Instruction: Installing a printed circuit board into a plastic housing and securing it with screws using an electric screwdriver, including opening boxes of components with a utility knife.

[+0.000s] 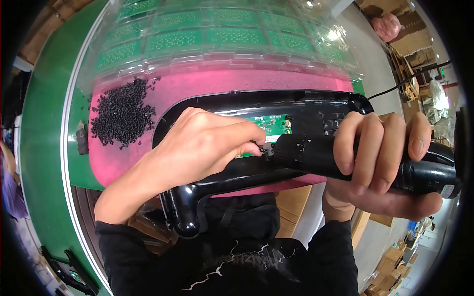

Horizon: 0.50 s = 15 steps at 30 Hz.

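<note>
My right hand (377, 153) is wrapped around a black electric screwdriver (301, 152), which lies nearly level with its nose pointing left. Thumb and forefinger of my left hand (202, 140) are pinched at the tip of that tool, on what looks like a small black screw, mostly hidden by the fingers. Both hands are over a glossy black plastic housing (212, 102) with an arm-like end at the lower left. Inside it sits a green circuit board (274, 126), partly covered by my left hand and the screwdriver.
Under the housing is a pink mat (197, 79). A heap of small black screws (123, 113) lies at its left. Clear plastic trays (232, 54) of green boards stand behind. A black cable (395, 89) hangs at the right. Another black housing (71, 271) is at lower left.
</note>
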Motion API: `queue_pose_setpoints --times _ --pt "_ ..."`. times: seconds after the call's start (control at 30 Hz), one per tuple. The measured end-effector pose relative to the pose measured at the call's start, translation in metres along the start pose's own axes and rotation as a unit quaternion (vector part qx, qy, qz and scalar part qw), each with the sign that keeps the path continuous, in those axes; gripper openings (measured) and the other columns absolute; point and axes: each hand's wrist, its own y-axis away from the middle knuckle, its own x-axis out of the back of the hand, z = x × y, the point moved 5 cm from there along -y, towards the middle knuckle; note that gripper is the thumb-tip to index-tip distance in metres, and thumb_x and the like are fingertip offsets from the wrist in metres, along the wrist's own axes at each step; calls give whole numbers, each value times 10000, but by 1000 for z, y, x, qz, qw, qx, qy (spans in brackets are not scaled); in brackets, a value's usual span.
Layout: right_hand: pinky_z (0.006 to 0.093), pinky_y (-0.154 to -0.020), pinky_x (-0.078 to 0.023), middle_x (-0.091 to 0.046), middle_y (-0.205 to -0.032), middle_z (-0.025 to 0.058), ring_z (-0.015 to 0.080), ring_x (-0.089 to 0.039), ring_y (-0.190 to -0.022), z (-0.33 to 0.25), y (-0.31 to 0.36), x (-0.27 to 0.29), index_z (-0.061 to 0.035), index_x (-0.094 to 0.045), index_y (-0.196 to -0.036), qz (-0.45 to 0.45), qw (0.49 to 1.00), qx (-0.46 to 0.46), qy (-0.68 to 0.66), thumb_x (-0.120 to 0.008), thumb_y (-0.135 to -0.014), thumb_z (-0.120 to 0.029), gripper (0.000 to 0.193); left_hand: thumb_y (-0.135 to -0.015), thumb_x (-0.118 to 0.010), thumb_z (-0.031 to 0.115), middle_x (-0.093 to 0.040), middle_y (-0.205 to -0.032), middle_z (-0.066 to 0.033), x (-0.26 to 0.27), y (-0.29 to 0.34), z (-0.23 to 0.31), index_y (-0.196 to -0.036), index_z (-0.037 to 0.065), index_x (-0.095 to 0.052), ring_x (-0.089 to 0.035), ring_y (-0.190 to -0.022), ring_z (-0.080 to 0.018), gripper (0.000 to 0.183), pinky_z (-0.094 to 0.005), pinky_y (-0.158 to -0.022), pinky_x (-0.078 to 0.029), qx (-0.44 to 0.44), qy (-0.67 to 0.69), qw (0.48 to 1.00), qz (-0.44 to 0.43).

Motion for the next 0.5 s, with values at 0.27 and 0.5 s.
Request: queue_pose_setpoints --times 0.27,0.5 --pt "280 -535 -403 -529 -644 -23 91 -479 -489 17 -8 -2 -110 -493 -1030 -42 998 -28 26 -722 -755 -576 587 -755 -720 22 -645 -723 -117 8 0 -3 -845 -7 -634 -654 -652 -288 128 -339 -580 -520 23 -63 997 41" --pt "274 -503 -390 -495 -620 3 106 -437 -457 58 -2 5 -77 -460 -1010 25 988 -120 93 -546 -799 -729 690 -861 -659 96 -626 -716 -167 19 4 -17 -819 -21 -613 -618 -652 -363 133 -403 -562 -473 170 -144 972 78"
